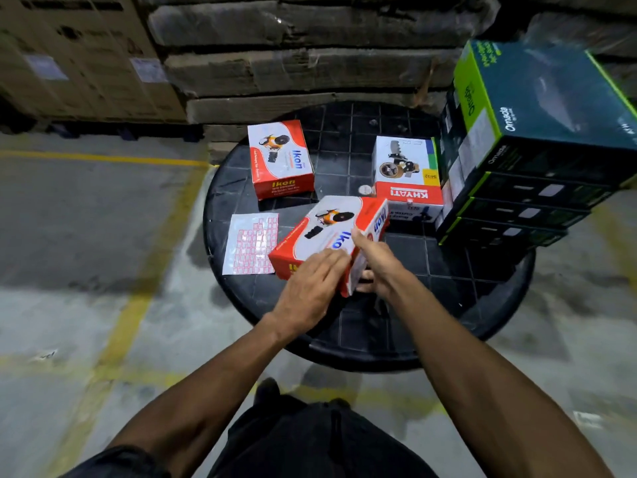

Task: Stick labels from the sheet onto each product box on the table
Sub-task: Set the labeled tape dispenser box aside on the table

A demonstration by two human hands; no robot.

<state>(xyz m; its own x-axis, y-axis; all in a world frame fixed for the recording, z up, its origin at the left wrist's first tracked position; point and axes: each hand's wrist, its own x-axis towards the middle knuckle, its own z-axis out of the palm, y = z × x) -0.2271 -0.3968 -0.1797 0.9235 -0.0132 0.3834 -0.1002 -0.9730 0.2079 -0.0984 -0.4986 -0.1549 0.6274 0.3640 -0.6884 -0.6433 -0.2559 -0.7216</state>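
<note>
We hold the tilted Ikon box (331, 232) between us: our right hand (374, 260) grips its near end, our left hand (310, 288) presses flat-fingered on its top, beside the label sheet (250, 243).

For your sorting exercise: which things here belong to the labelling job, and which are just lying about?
Job: label sheet; near Ikon box; far Ikon box; Khyati box; left hand; right hand.
Lying about: Omada boxes; cartons.
</note>
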